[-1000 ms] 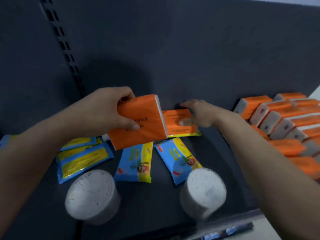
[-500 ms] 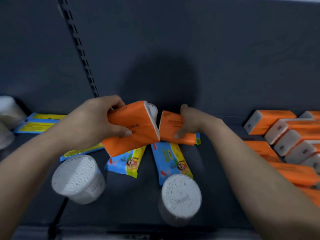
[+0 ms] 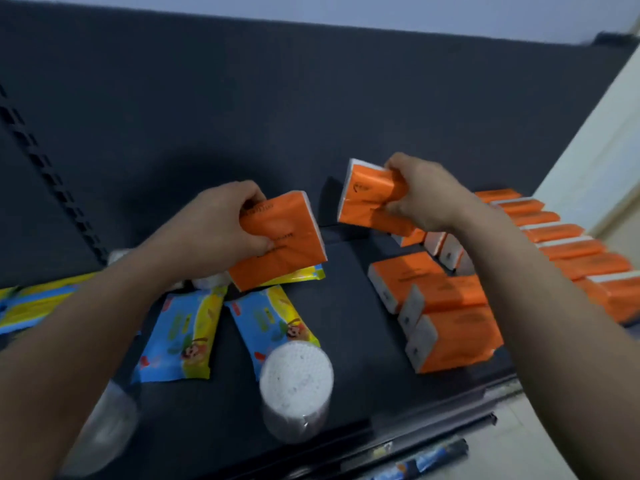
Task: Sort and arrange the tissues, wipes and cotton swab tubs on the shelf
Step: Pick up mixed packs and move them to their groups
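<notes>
"Two packs at once, then?"

"Yes, one in each grip. My left grip (image 3: 207,230) is closed on the first tissue pack (image 3: 280,240), with my fingers over its far edge and my thumb on its face. It hangs just above the wipes packs (image 3: 183,334) in the middle of the shelf (image 3: 346,306). My right grip (image 3: 426,195) is closed tight on the second tissue pack (image 3: 370,202), hard enough to dent the soft wrapper. That one is up in the air, clear of the shelf, near the back wall."

"Which step is that?"

"Sorting, I'd say: pulling stray tissues out of the mix and taking them to the orange rows (image 3: 446,306) on the right."

"And next?"

"The right pack probably goes down first, beside the left end of those rows. I'd turn it to match its neighbours and let go gently so none of them tips. Then the left pack follows it across."

"What about the rest?"

"The wipes lie loose, and a cotton swab tub (image 3: 296,375) stands at the near edge, touching one of them. A second tub at the near left is too blurred to describe. None of that looks sorted yet."
</notes>
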`<move>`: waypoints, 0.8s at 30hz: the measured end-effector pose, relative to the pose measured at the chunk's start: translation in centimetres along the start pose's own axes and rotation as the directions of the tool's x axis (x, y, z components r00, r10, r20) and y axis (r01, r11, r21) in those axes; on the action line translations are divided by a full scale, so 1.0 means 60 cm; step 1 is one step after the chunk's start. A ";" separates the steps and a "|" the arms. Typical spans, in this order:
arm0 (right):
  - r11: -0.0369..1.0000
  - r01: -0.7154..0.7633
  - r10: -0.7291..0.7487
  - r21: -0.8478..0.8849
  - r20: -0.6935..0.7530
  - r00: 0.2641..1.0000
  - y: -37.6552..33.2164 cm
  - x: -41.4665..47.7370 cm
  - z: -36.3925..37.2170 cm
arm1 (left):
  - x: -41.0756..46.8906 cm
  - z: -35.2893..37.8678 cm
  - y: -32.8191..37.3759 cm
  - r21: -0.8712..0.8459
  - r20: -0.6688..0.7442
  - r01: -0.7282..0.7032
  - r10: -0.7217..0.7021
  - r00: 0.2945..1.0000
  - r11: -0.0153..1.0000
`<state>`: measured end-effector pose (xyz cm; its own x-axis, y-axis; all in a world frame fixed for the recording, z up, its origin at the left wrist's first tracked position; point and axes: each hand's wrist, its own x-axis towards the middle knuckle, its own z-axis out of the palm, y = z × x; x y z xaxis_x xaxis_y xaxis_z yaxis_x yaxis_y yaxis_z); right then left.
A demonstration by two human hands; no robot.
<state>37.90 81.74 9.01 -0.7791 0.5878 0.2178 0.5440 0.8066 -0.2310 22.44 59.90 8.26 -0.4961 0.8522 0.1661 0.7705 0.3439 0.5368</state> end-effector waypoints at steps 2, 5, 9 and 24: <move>0.999 -0.036 0.037 -0.028 0.017 0.999 0.033 -0.007 -0.007 | 0.026 0.019 0.016 0.002 0.023 -0.020 0.020 1.000 1.000; 0.996 -0.066 0.069 -0.062 0.037 0.997 0.080 -0.006 -0.014 | 0.063 0.046 0.037 0.000 0.044 -0.042 0.042 0.998 0.999; 0.998 -0.029 0.033 -0.052 0.078 0.996 0.135 0.016 -0.010 | 0.109 0.084 0.064 0.037 0.077 -0.025 0.022 0.997 0.999; 0.902 0.430 -0.378 -0.038 0.411 0.830 0.154 0.129 0.087 | 0.125 0.137 0.081 0.186 -0.049 0.262 -0.258 0.965 0.947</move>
<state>35.26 93.45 3.64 -0.9800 0.1575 -0.1217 0.1678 0.9826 -0.0793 25.75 71.18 5.33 -0.6967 0.7146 0.0624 0.6739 0.6223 0.3982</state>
